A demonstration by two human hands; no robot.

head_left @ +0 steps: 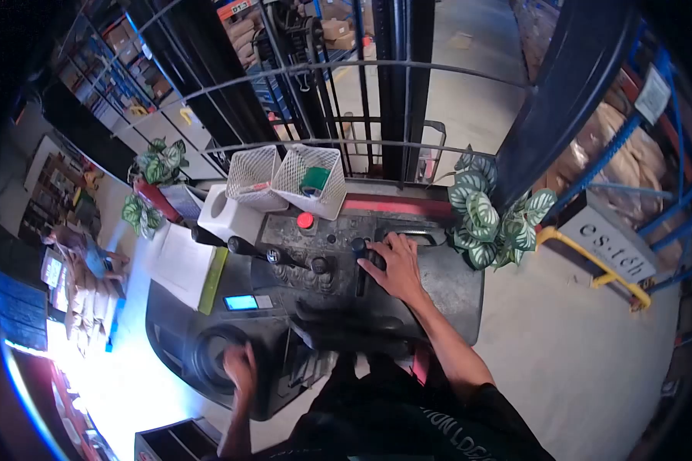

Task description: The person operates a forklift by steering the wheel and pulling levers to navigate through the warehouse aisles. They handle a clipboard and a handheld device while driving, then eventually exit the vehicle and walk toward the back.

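I look down at a forklift's control console (pixel 438 276). My right hand (pixel 392 265) grips a black control lever (pixel 359 253) on the console's right side. My left hand (pixel 241 367) is blurred and rests on the black steering wheel (pixel 211 357) at the lower left. A red round button (pixel 305 220) sits at the top of the console, with further black levers (pixel 273 256) to the left of my right hand. A lit phone (pixel 242 302) lies on the console near the wheel.
Two white mesh baskets (pixel 288 180) and a white box (pixel 227 215) stand at the console's back. Papers (pixel 181 265) lie at the left. Leafy plants (pixel 488 223) flank the console. The mast (pixel 400 84) rises ahead. Warehouse racks (pixel 630 154) stand at the right; a person (pixel 84 253) stands far left.
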